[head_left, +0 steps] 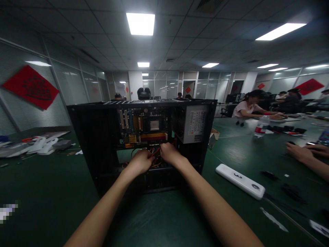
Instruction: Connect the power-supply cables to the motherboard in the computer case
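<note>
An open black computer case (87, 137) stands on the dark green table (46, 192) in front of me. Inside it are a motherboard (144, 128) and a grey power supply (194, 125) at the upper right. Both my hands reach into the case below the motherboard. My left hand (140, 161) is curled with fingers closed among red and orange cables (154, 154). My right hand (169, 152) is also closed, pinching at the same cable bundle. What exactly each grips is hidden.
A white power strip (240, 180) lies right of the case. Another person's hands (303, 151) rest at the right edge. A water bottle (260, 127) stands further back, with seated people behind. Papers and parts (38, 144) litter the left side.
</note>
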The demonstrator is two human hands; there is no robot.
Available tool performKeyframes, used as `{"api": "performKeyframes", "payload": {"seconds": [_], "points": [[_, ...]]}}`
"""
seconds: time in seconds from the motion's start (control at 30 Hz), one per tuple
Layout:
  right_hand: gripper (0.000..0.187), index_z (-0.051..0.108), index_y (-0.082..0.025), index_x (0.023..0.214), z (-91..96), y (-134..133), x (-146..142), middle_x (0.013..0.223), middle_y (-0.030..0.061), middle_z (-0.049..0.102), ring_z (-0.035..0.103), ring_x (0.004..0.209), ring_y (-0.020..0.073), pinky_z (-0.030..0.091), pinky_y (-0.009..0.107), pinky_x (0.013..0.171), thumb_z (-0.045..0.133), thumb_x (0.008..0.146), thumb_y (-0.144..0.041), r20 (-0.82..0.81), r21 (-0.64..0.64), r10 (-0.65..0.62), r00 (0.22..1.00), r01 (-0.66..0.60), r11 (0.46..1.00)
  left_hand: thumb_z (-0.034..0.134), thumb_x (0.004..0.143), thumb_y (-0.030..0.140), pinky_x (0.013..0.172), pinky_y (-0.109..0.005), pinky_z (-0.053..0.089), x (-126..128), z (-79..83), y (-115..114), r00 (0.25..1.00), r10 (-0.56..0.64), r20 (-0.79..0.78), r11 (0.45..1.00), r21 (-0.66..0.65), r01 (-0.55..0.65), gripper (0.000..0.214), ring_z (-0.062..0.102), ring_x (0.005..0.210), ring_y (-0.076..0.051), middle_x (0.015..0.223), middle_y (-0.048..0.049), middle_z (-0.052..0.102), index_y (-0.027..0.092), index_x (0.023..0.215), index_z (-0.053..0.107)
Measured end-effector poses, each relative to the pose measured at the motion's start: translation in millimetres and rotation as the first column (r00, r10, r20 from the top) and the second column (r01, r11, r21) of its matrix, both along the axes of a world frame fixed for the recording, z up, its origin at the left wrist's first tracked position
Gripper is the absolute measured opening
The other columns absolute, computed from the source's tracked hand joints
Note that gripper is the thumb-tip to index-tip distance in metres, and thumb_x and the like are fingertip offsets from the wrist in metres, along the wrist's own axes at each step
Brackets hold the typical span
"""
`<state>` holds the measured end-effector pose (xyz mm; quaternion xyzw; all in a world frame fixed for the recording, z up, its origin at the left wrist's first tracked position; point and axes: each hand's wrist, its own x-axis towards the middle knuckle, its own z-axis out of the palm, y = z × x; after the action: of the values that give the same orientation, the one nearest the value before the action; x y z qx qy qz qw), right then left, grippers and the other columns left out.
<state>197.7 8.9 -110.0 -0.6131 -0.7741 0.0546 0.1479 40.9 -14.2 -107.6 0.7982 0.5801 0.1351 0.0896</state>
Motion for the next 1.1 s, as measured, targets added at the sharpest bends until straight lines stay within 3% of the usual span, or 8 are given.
{"api": "performKeyframes", "payload": {"seconds": [0.23, 0.47, 0.93, 1.1], "points": [[0.033, 0.071, -0.010, 0.106, -2.3, 2.6, 1.2, 0.108, 0.0223, 0.070, 0.069, 0.099, 0.0280, 0.048, 0.029, 0.074, 0.041, 0.094, -0.016, 0.006, 0.003, 0.002, 1.000, -0.002, 1.000, 0.050, 0.087, 0.031, 0.055, -0.027, 0.028, 0.6, -0.3, 0.5, 1.000, -0.004, -0.019, 1.000, -0.003, 0.004, 0.027, 0.058, 0.066, -0.018, 0.075, -0.0081, 0.069, 0.015, 0.078, 0.070], [0.030, 0.072, -0.011, 0.103, -3.3, 4.6, 1.0, 0.104, 0.0216, 0.071, 0.070, 0.097, 0.0270, 0.048, 0.028, 0.074, 0.044, 0.092, -0.015, 0.021, 0.017, 0.005, 1.000, -0.005, 1.000, 0.048, 0.089, 0.029, 0.060, -0.028, 0.033, 1.7, -0.3, -1.8, 1.000, 0.029, -0.004, 0.999, 0.018, -0.029, 0.026, 0.063, 0.075, -0.020, 0.085, -0.0106, 0.071, 0.016, 0.081, 0.069], [0.029, 0.073, -0.011, 0.104, -4.9, 14.8, 2.7, 0.107, 0.0211, 0.071, 0.069, 0.100, 0.0275, 0.048, 0.027, 0.075, 0.047, 0.089, -0.012, 0.036, 0.015, -0.011, 0.999, 0.011, 1.000, 0.052, 0.089, 0.028, 0.061, -0.027, 0.035, 2.9, 3.8, -3.4, 1.000, 0.010, 0.013, 0.999, 0.042, -0.011, 0.026, 0.063, 0.071, -0.020, 0.077, -0.0092, 0.072, 0.015, 0.082, 0.073], [0.031, 0.072, -0.011, 0.108, -3.8, 12.4, 2.8, 0.109, 0.0216, 0.070, 0.069, 0.102, 0.0275, 0.049, 0.028, 0.077, 0.047, 0.090, -0.011, 0.047, 0.005, 0.003, 0.999, -0.003, 1.000, 0.050, 0.093, 0.031, 0.075, -0.029, 0.042, -4.2, 10.5, -4.4, 0.996, 0.017, 0.084, 0.990, 0.141, -0.029, 0.030, 0.066, 0.086, -0.022, 0.092, -0.0100, 0.075, 0.016, 0.091, 0.075]]}}
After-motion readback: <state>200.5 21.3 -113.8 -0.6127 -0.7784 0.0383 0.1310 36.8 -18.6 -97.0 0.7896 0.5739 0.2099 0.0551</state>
